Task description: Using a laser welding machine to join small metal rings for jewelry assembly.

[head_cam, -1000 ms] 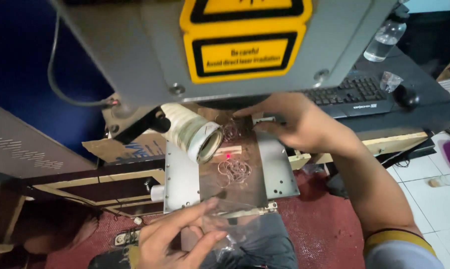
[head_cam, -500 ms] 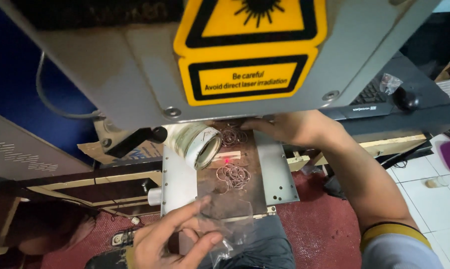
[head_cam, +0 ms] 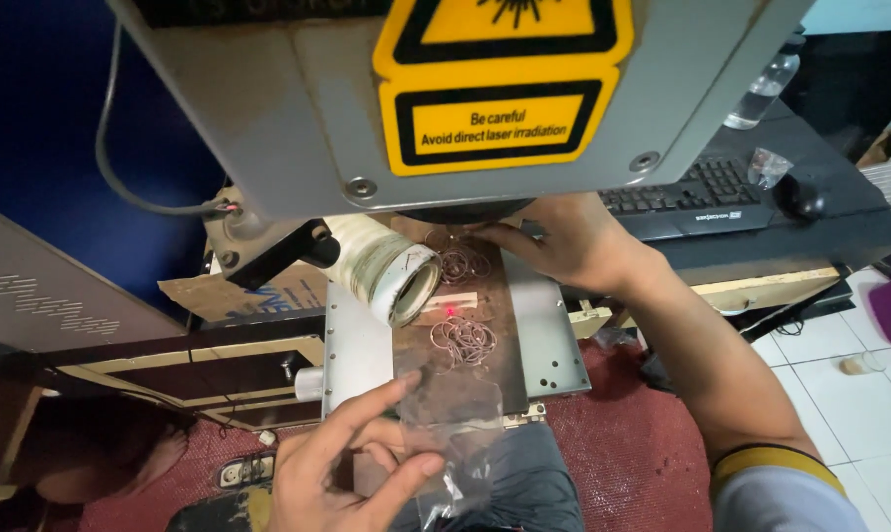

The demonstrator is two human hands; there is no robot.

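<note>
My left hand [head_cam: 352, 463] is at the bottom of the head view, pinching a small clear plastic bag [head_cam: 452, 433] by its edge over the near end of a brown work plate [head_cam: 465, 374]. My right hand [head_cam: 564, 241] reaches under the grey laser machine head [head_cam: 445, 99], fingers closed at the far side of the plate beside a pile of thin metal rings [head_cam: 460, 261]; what it pinches is hidden. A second pile of rings [head_cam: 462, 340] lies mid-plate, just below a red laser dot [head_cam: 450, 311] on a small pale strip.
A white cylindrical lens [head_cam: 391, 271] sticks out over the plate's left. The plate sits on a grey metal table [head_cam: 554, 345]. A black keyboard [head_cam: 692, 192], mouse [head_cam: 800, 197] and clear bottle [head_cam: 761, 89] are at the right. Red carpet [head_cam: 633, 463] lies below.
The view has moved closer under the machine head. My left hand has lifted the bag slightly and spread its fingers; my right hand stays at the far ring pile.
</note>
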